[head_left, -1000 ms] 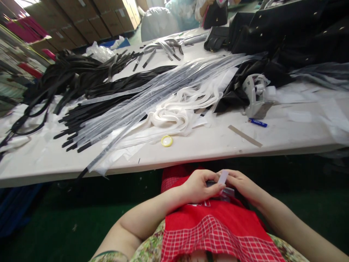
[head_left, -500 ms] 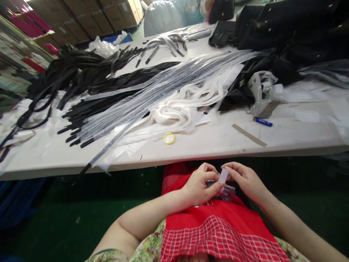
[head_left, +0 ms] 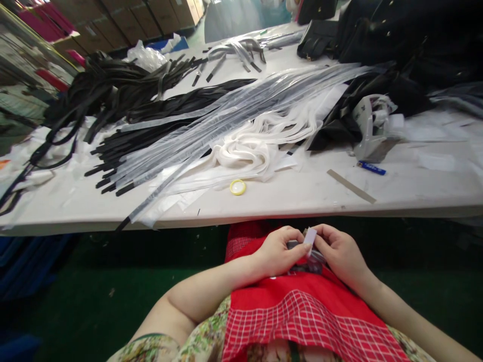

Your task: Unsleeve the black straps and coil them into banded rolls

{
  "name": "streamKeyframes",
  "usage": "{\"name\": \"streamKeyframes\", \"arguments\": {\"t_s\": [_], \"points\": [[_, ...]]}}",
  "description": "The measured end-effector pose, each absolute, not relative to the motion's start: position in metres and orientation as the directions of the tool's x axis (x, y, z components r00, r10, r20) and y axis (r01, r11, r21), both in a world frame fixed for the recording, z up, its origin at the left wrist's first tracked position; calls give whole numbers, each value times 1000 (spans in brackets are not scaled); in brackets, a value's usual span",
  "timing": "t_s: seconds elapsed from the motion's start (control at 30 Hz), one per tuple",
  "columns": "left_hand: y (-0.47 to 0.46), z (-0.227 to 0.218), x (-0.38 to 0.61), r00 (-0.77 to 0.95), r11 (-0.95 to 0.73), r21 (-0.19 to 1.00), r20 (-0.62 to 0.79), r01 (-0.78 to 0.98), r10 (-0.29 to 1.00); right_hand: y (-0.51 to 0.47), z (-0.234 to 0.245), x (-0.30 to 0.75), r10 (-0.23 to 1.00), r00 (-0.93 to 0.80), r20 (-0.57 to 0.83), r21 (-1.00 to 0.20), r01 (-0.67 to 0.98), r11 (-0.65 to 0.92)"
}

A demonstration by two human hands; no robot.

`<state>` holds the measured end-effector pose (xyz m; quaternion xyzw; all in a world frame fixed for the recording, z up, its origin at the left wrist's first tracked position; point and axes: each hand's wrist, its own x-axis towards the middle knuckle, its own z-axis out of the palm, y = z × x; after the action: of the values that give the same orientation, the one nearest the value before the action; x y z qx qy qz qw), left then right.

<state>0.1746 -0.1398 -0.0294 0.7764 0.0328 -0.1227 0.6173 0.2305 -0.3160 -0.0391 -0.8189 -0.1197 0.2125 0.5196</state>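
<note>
Where the white table [head_left: 302, 201] reaches its left end, a tangled heap of black straps [head_left: 113, 100] lies spread across it, with cardboard boxes [head_left: 151, 15] stacked beyond on the floor. Just right of the straps, a fan of long clear plastic sleeves [head_left: 211, 130] runs diagonally over the tabletop, some with black strap ends showing at their near tips. Beside them sits a loose pile of white strips [head_left: 249, 151], and a small yellow ring [head_left: 237, 187] lies near the table's front edge. Below that edge, over a red apron [head_left: 302, 301] on the lap, the two hands meet close together. The left hand [head_left: 277, 251] curls its fingers over a small dark piece [head_left: 294, 245], its thumb tip against a pale tab [head_left: 310, 235] that stands up between the hands. The right hand [head_left: 339, 251] closes its fingertips on the tab from the other side, so both hands are clamped on the same little bundle, well below the tabletop. Further right on the table lie a thin metal strip [head_left: 350, 186], a blue lighter-like thing [head_left: 372, 168] and a white hand tool [head_left: 372, 125], with black bags [head_left: 396, 40] piled behind them.
</note>
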Motion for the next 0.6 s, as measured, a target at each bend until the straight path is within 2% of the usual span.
{"name": "streamKeyframes", "arguments": {"t_s": [0.17, 0.3, 0.37, 0.5, 0.6], "points": [[-143, -25, 176, 910, -113, 913, -403, 392, -100, -317, -31, 231, 450, 859, -245, -929, -76, -361], [-144, -20, 175, 923, -189, 906, -384, 379, 11, -321, -25, 241, 578, 743, -337, -939, -222, -263], [-144, -19, 175, 932, -216, 908, -359, 359, 37, -322, -25, 245, 635, 674, -378, -926, -268, -266], [-144, -21, 173, 945, -235, 920, -327, 314, -15, -318, -28, 247, 659, 618, -429, -902, -251, -352], [-138, -24, 175, 907, -235, 902, -399, 362, -135, -317, -22, 244, 656, 654, -377, -902, -100, -419]]}}
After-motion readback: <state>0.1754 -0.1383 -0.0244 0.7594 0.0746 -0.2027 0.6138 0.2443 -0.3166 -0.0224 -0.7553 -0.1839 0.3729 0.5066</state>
